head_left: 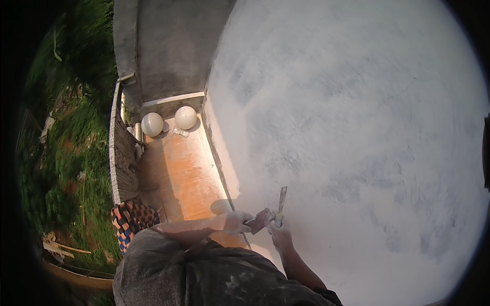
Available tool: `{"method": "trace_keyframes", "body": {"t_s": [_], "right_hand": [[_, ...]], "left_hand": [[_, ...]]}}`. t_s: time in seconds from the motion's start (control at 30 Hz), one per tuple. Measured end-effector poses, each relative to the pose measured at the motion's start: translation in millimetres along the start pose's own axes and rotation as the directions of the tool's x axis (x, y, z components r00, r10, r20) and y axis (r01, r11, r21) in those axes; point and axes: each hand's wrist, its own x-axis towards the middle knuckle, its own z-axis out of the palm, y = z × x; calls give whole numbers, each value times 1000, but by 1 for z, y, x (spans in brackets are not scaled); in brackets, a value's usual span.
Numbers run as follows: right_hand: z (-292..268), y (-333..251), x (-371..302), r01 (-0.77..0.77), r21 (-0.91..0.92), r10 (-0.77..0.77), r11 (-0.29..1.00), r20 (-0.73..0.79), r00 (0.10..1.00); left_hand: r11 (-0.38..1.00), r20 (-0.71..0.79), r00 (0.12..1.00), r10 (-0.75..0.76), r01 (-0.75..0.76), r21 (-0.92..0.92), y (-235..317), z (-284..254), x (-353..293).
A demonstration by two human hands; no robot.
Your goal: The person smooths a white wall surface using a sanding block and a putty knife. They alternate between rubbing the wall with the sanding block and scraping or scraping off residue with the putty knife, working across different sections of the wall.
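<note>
My left hand (237, 222) is closed round the handle of a small putty knife (262, 219), whose broad blade is coated with pale reddish-grey residue. Close beside it, my right hand (280, 236) grips a second putty knife (282, 200), its narrow-looking blade pointing up and away from me. The two tools meet or nearly meet between my hands; whether they touch I cannot tell. Both hands are dusted white. To the right stands a large wall (347, 127) covered with patchy white filler, with greyer smears across its middle.
Two white globes (152, 124) sit at the far end of the orange-brown floor (186, 168), with a small pale packet (180, 132) near them. A parapet (116, 148) runs along the left, above greenery. A checkered woven item (131, 219) lies beside my left side. A grey wall (176, 51) closes the far end.
</note>
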Motion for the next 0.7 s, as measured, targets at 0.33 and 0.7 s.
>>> {"method": "trace_keyframes", "body": {"t_s": [0.33, 0.7], "right_hand": [[3, -6, 13, -208, 116, 205, 971, 33, 978], [0, -34, 17, 197, -696, -79, 690, 198, 977]], "left_hand": [[997, -242, 967, -76, 67, -46, -13, -20, 2], [980, -592, 781, -200, 162, -118, -17, -94, -5]]}}
